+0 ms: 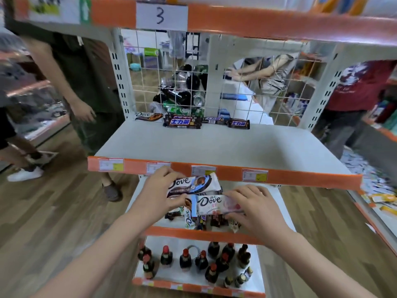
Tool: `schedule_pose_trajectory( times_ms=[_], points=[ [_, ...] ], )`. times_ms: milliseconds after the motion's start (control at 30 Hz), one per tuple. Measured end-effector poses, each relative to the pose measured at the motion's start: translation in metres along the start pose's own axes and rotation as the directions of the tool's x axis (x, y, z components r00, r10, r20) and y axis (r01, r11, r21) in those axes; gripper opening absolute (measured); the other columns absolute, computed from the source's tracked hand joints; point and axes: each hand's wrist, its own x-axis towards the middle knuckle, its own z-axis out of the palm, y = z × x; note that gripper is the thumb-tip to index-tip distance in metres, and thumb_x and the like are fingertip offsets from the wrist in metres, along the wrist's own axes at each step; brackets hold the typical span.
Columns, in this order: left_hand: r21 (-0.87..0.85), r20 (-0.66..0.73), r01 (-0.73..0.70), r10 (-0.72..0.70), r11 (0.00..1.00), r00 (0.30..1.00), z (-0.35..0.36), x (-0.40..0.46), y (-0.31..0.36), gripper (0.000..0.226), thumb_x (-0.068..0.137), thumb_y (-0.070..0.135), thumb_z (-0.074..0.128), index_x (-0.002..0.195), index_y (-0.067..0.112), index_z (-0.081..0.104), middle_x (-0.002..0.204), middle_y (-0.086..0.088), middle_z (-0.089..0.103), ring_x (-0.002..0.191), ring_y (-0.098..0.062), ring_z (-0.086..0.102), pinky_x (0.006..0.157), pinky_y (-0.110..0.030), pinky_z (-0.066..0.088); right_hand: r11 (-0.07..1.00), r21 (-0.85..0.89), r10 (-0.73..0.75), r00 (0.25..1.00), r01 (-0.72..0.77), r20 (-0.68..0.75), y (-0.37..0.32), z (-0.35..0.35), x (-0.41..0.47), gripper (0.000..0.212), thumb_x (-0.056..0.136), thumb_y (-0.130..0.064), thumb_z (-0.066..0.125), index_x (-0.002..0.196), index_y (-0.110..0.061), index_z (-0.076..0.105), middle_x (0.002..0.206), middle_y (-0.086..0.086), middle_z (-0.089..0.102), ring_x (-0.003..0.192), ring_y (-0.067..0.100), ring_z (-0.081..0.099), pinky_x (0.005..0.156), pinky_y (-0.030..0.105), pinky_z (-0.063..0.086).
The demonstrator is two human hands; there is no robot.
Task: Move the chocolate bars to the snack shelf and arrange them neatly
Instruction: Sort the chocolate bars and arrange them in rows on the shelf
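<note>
Four chocolate bars already lie in a row at the back of the snack shelf (214, 145): a Dove bar (148, 116), a large Snickers bar (182, 122), a half-hidden bar (214, 120) and a small Snickers bar (238, 123). Most of the work looks left, since a loose pile of bars (199, 220) sits on the lower shelf (193, 231). The left hand (156, 190) has its grip closed around a white Dove bar (193, 186), lifted just above the pile. The right hand (255, 207) pinches a pink Dove bar (217, 204) by its right end, fingers curled over it
</note>
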Motion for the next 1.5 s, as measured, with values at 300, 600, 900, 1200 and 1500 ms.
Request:
schedule_pose_trajectory(
  times_ms=[300,600,900,1200,1500],
  points=[
    [0.016,-0.006,0.034,-0.034,0.999,0.999,-0.010,0.050,-0.009,0.040,0.072,0.022,0.075,0.110,0.016,0.065,0.094,0.002,0.052,0.087,-0.018,0.055,0.080,-0.032,0.044,0.999,0.028,0.045,0.999,-0.045,-0.007,0.033,-0.008,0.045,0.049,0.061,-0.040,0.083,0.103,-0.018,0.069,0.098,-0.002,0.069,0.089,0.025,0.065,0.073,0.043,0.050],
    [0.061,-0.031,0.044,-0.042,0.997,0.999,-0.008,0.127,-0.043,0.038,0.073,0.019,0.076,0.109,0.020,0.065,0.099,0.004,0.056,0.086,-0.020,0.059,0.084,-0.049,0.047,0.999,0.023,0.039,0.999,-0.040,0.027,0.091,0.015,0.122,0.048,0.067,-0.041,0.079,0.109,-0.021,0.066,0.103,-0.003,0.067,0.094,0.023,0.063,0.081,0.042,0.047],
    [0.310,-0.020,0.027,-0.022,0.950,1.000,-0.010,0.185,-0.085,0.045,0.077,0.038,0.071,0.119,0.029,0.059,0.113,0.008,0.055,0.109,-0.018,0.048,0.088,-0.034,0.031,0.988,0.144,0.040,0.996,-0.051,0.079,0.115,0.051,0.175,0.048,0.072,-0.042,0.075,0.114,-0.023,0.063,0.110,-0.005,0.064,0.105,0.022,0.058,0.087,0.041,0.043],
    [0.326,-0.029,0.025,-0.017,0.945,0.999,-0.017,0.191,-0.115,0.046,0.079,0.043,0.068,0.122,0.033,0.057,0.113,0.009,0.056,0.110,-0.016,0.044,0.084,-0.032,0.028,0.980,0.193,0.022,0.995,-0.042,0.102,0.104,0.072,0.204,0.047,0.073,-0.045,0.073,0.113,-0.024,0.063,0.106,-0.009,0.064,0.100,0.017,0.055,0.084,0.033,0.038],
    [0.346,0.055,0.025,-0.047,0.938,0.997,-0.047,0.187,-0.158,0.044,0.081,0.044,0.065,0.122,0.033,0.056,0.112,0.009,0.054,0.111,-0.016,0.042,0.089,-0.035,0.032,0.975,0.206,0.046,0.981,-0.085,0.187,0.068,0.090,0.231,0.051,0.077,-0.054,0.064,0.122,-0.031,0.056,0.113,-0.016,0.058,0.105,0.008,0.048,0.089,0.027,0.031]
  ],
)
